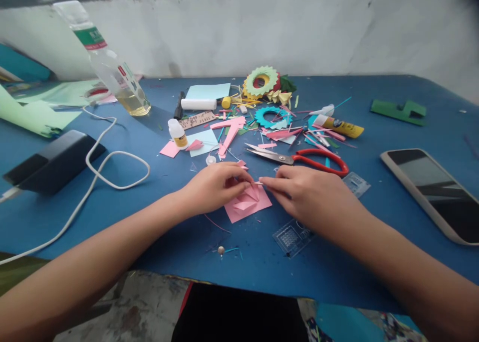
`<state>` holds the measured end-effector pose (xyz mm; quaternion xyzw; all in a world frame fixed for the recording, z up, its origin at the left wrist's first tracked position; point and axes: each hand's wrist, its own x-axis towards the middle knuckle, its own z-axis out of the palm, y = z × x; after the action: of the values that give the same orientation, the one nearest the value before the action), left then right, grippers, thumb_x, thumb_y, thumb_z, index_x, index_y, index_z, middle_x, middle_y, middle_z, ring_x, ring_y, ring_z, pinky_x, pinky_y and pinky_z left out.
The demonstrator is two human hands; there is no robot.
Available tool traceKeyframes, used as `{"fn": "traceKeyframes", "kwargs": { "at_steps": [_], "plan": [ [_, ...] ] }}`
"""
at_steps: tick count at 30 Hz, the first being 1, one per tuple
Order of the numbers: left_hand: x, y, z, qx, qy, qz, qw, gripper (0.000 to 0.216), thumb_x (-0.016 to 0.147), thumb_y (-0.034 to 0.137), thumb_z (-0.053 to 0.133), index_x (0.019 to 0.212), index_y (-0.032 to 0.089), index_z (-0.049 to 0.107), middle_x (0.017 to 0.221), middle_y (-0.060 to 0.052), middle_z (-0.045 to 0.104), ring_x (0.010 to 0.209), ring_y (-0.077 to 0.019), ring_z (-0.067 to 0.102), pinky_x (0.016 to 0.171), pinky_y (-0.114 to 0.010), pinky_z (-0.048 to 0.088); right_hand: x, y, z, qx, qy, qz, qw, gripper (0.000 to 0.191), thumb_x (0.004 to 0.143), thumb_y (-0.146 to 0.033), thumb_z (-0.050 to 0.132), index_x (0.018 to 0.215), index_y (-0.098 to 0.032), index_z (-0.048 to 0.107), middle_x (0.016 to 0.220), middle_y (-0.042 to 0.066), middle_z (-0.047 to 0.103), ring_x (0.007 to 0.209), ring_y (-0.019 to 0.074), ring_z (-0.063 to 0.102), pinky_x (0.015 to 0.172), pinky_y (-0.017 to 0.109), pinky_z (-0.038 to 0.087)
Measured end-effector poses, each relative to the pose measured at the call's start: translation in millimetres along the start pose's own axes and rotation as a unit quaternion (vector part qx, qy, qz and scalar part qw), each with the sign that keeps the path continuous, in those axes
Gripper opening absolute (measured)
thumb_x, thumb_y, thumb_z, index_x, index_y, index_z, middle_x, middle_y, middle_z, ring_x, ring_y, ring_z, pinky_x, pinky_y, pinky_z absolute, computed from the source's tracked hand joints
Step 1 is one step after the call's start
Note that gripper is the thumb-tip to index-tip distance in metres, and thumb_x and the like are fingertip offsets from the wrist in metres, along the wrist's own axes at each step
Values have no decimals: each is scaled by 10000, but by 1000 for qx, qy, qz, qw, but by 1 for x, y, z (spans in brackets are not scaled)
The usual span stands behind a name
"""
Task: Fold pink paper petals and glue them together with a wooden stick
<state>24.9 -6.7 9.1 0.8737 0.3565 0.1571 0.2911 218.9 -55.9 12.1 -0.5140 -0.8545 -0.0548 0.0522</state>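
Both hands meet over a pink paper square [234,215] that lies on the blue table, with folded pink paper pieces [249,200] on top of it. A small folded pink paper piece [257,183] is pinched between the fingertips of my left hand [211,185] and my right hand [310,190]; its far part is hidden by the fingers. Beyond my right hand lie red-handled scissors [322,157], blades slightly apart, pointing left. A small glue bottle [177,134] stands uncapped beyond my left hand, a whitish cap [210,160] near it.
Paper scraps [230,130], a blue paper ring [273,117] and stacked paper rings [261,80] fill the back. A clear bottle [119,83], a white cable [92,170] and a black box-like device [56,162] are left. A phone [434,192] lies right, a clear plastic stencil [294,237] nearer.
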Motion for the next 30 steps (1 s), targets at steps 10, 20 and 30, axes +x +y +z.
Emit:
{"fn": "traceKeyframes", "kwargs": {
  "at_steps": [10,20,30],
  "plan": [
    [1,-1,2,-4,-12,-6,1000,206,825,143,502,934,146,676,893,-64,656,772,-139,582,716,-266,446,-4,-4,-7,-16,5,25,1000,225,837,-230,531,978,-299,692,750,2,610,623,137,532,441,238,199],
    [2,-3,3,8,-15,-6,1000,226,828,170,500,962,171,682,921,-68,652,806,-153,585,762,-294,453,-1,-9,-8,-19,-45,30,998,250,852,-192,500,1004,-276,681,784,22,605,610,138,500,477,249,217],
    [2,-3,2,9,-21,-15,1000,219,825,169,504,955,164,681,934,-71,658,839,-165,596,791,-307,457,-4,-8,-11,-1,-65,49,997,269,855,-220,471,1007,-299,678,780,15,586,572,128,482,458,246,218]
  ]
}}
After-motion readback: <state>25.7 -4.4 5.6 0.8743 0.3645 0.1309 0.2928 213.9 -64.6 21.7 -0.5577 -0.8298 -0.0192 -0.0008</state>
